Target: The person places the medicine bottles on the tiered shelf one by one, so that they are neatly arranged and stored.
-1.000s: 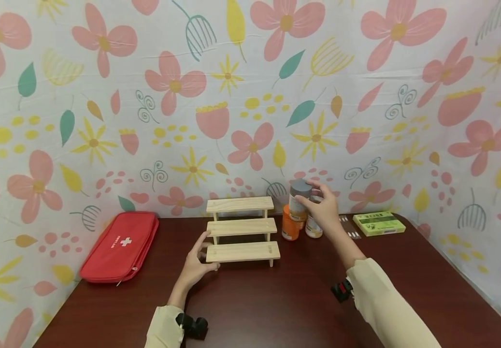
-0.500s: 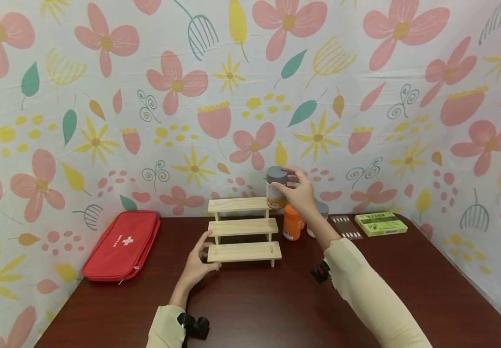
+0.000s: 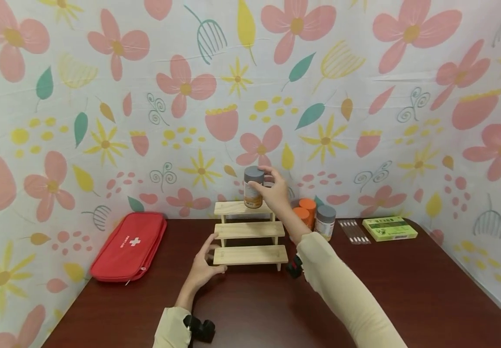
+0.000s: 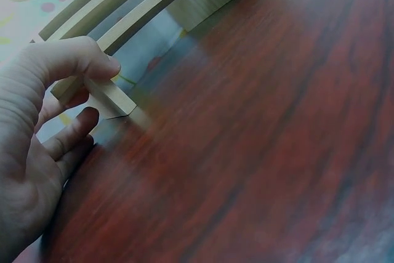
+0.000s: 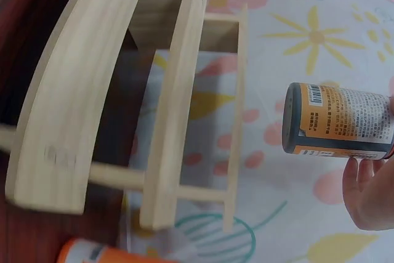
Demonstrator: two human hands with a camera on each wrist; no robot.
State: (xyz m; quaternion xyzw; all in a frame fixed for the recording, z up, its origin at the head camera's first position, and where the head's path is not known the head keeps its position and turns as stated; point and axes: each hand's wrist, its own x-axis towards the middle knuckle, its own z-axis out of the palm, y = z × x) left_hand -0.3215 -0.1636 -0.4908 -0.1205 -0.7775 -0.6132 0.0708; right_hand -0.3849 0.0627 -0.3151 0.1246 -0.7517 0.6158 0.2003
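Note:
A three-step wooden display stand [image 3: 250, 254] stands on the dark table. At its left end is my left hand [image 3: 202, 267]; the left wrist view shows the thumb [image 4: 92, 60] against a step's end and the fingers curled behind it. My right hand [image 3: 276, 195] grips a supplement bottle [image 3: 252, 191] with a grey lid, upright at the top step. The right wrist view shows the bottle's base [image 5: 292, 118] apart from the top step, with its orange and white label facing the camera.
Orange bottles [image 3: 307, 208] and another grey-lidded bottle [image 3: 325, 222] stand right of the stand, partly behind my right arm. Farther right lie a pack of cotton swabs [image 3: 354, 232] and a green-yellow box [image 3: 389, 228]. A red first aid pouch [image 3: 128, 246] lies at left.
My right hand has carried the grey-lidded bottle left, from above the other bottles to over the stand's top step. The left hand has stayed at the stand's left end.

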